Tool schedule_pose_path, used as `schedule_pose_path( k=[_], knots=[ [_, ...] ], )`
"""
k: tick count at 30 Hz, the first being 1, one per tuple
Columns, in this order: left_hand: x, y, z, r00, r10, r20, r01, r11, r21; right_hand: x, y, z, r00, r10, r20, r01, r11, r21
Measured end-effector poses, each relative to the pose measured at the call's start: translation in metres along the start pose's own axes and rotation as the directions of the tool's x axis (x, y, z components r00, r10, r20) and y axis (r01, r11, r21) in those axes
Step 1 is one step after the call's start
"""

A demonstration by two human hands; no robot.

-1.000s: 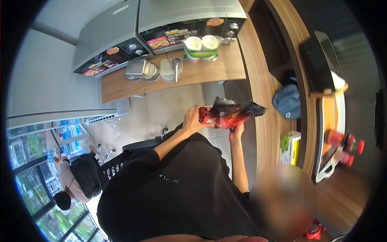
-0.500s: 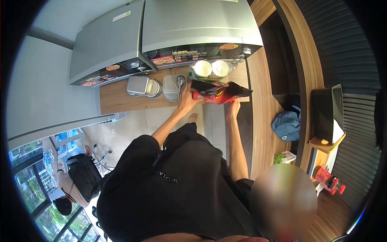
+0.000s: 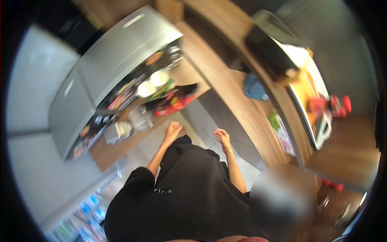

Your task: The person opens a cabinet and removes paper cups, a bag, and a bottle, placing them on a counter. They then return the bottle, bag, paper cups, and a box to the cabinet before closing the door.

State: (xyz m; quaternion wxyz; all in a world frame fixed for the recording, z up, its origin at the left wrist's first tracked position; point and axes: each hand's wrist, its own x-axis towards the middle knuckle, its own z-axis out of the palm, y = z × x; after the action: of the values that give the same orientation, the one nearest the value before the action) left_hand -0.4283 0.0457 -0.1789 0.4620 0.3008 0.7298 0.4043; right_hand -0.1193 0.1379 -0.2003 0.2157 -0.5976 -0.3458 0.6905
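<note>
A red and black plastic packet (image 3: 173, 105) lies on the wooden counter (image 3: 143, 131), away from both hands. My left hand (image 3: 173, 131) hangs in front of the counter edge, just below the packet. Its fingers look curled into a loose fist with nothing showing in them. Held over the floor further right, my right hand (image 3: 222, 137) is free, its fingers loosely apart. Behind the packet stand two white-topped cups (image 3: 153, 83). Motion blurs the whole view.
Silver microwave-like appliances (image 3: 129, 52) line the counter's back. Metal and clear containers (image 3: 121, 130) sit at its left. A blue bag (image 3: 254, 86) rests in the shelf at right. A red-capped bottle (image 3: 328, 105) and a white-edged board (image 3: 300, 109) are further right.
Both hands have let go of the red and black packet, which now rests on the counter, and have drawn back toward my body. My view has turned to the right.
</note>
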Motion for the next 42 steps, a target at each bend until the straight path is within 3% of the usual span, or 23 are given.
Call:
schedule_pose_path(
  k=[3, 5, 10, 11, 14, 16, 20, 23, 24, 26, 27, 28, 30, 33, 35, 36, 39, 42],
  knots=[
    [0.000, 0.003, 0.038, 0.944, 0.121, 0.307, -0.195, 0.954, 0.226, -0.031, 0.013, -0.029, 0.992, -0.065, -0.108, 0.077, 0.990, 0.114],
    [-0.012, 0.036, 0.069, 0.872, 0.155, 0.465, -0.329, 0.889, 0.320, -0.054, 0.016, -0.047, 0.977, -0.112, -0.180, 0.141, 0.977, 0.161],
    [-0.069, 0.126, 0.179, 0.591, 0.333, 0.734, -0.591, 0.798, 0.114, -0.124, 0.027, -0.105, 0.887, -0.240, -0.395, 0.333, 0.925, 0.185],
    [-0.087, 0.141, 0.203, 0.500, 0.410, 0.763, -0.663, 0.748, 0.034, -0.147, 0.022, -0.115, 0.864, -0.262, -0.430, 0.364, 0.915, 0.174],
    [-0.157, 0.193, 0.267, 0.213, 0.590, 0.779, -0.818, 0.544, -0.188, -0.215, 0.018, -0.154, 0.691, -0.373, -0.620, 0.562, 0.816, 0.137],
    [-0.208, 0.229, 0.305, 0.016, 0.708, 0.706, -0.904, 0.312, -0.293, -0.253, 0.019, -0.186, 0.535, -0.411, -0.738, 0.646, 0.762, 0.044],
    [-0.288, 0.278, 0.379, -0.207, 0.818, 0.537, -0.874, 0.092, -0.477, -0.350, -0.019, -0.248, 0.188, -0.490, -0.851, 0.616, 0.734, -0.286],
    [-0.326, 0.314, 0.442, -0.257, 0.850, 0.461, -0.861, 0.015, -0.508, -0.409, -0.071, -0.300, -0.063, -0.622, -0.781, 0.543, 0.635, -0.550],
    [-0.335, 0.326, 0.466, -0.256, 0.860, 0.442, -0.857, 0.011, -0.516, -0.423, -0.085, -0.322, -0.096, -0.637, -0.765, 0.537, 0.614, -0.579],
    [-0.350, 0.343, 0.514, -0.114, 0.839, 0.532, -0.839, 0.205, -0.504, -0.432, -0.107, -0.369, -0.191, -0.651, -0.735, 0.552, 0.548, -0.629],
    [-0.351, 0.346, 0.536, -0.192, 0.836, 0.514, -0.896, 0.064, -0.439, -0.430, -0.117, -0.395, -0.252, -0.647, -0.720, 0.571, 0.501, -0.650],
    [-0.349, 0.347, 0.559, -0.269, 0.822, 0.503, -0.928, -0.082, -0.363, -0.423, -0.123, -0.424, -0.242, -0.674, -0.698, 0.558, 0.492, -0.668],
    [-0.347, 0.353, 0.606, -0.301, 0.804, 0.512, -0.925, -0.117, -0.360, -0.404, -0.130, -0.468, -0.228, -0.688, -0.689, 0.507, 0.521, -0.687],
    [-0.328, 0.363, 0.682, -0.246, 0.815, 0.524, -0.916, -0.019, -0.401, -0.376, -0.141, -0.502, -0.253, -0.656, -0.711, 0.380, 0.609, -0.696],
    [-0.327, 0.374, 0.706, -0.151, 0.834, 0.531, -0.921, 0.077, -0.383, -0.366, -0.141, -0.516, -0.291, -0.653, -0.700, 0.263, 0.648, -0.714],
    [-0.331, 0.381, 0.712, -0.102, 0.842, 0.529, -0.918, 0.125, -0.376, -0.366, -0.143, -0.515, -0.283, -0.631, -0.723, 0.305, 0.655, -0.691],
    [-0.341, 0.389, 0.719, -0.074, 0.874, 0.481, -0.912, 0.136, -0.387, -0.362, -0.140, -0.528, -0.248, -0.605, -0.757, 0.438, 0.627, -0.645],
    [-0.337, 0.386, 0.711, -0.299, 0.756, 0.582, -0.934, -0.107, -0.342, -0.364, -0.132, -0.535, -0.217, -0.621, -0.753, 0.430, 0.632, -0.645]
  ],
)
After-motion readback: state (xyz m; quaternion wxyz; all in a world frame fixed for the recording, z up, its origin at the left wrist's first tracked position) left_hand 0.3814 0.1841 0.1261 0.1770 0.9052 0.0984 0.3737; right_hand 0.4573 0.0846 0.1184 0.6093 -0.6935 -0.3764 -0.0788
